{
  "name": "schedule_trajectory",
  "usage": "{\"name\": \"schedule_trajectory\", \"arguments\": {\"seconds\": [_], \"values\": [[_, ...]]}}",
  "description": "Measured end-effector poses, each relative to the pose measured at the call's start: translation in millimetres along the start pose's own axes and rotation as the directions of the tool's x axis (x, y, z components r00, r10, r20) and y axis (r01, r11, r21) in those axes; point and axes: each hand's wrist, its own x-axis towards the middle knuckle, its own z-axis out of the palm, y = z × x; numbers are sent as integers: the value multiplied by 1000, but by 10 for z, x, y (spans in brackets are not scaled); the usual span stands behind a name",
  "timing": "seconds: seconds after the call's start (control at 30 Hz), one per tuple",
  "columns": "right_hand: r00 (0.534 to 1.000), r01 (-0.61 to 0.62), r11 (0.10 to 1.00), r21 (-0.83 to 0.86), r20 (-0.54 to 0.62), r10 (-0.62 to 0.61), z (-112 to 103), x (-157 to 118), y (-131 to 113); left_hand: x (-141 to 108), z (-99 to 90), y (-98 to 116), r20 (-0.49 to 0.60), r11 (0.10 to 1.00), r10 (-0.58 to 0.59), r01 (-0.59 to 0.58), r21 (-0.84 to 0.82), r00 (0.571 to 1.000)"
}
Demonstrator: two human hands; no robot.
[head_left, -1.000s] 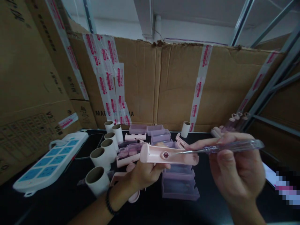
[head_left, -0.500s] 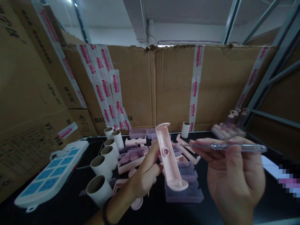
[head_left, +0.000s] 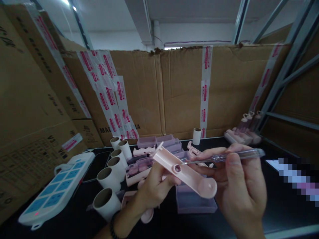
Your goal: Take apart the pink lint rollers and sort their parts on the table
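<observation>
My left hand grips a long pink plastic part from behind, its trough side facing me and slanting down to the right. A round hole with a raised rim is near its middle. Between the thumb and fingers of my right hand is a screwdriver with a clear handle. Its thin shaft points left, with the tip beside the hole; whether it touches cannot be made out. Below the pink part lies a translucent purple tray.
White cardboard tubes line the left, beside a power strip and a dark phone-like slab. Purple boxes and pink parts lie behind my hands. Another tube and pink bottle-like items stand near the cardboard wall.
The pink part has turned from nearly upright to a slant, its lower end swinging right. My right hand has moved left, bringing the screwdriver tip to the hole area.
</observation>
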Motion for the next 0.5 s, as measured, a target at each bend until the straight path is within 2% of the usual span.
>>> {"name": "schedule_trajectory", "arguments": {"seconds": [0.13,0.23,0.5], "values": [[1000,-8,999,-40,10,8,-23,-21,-8,-21,10,-31,0,998,36,-36,58,999],[998,30,999,-16,55,-29,-32,-17,-28,-28,5,-37,23,997,51,-53,54,998],[985,106,991,-86,143,-93,-132,42,-37,3,-28,82,80,996,83,-84,12,993]]}}
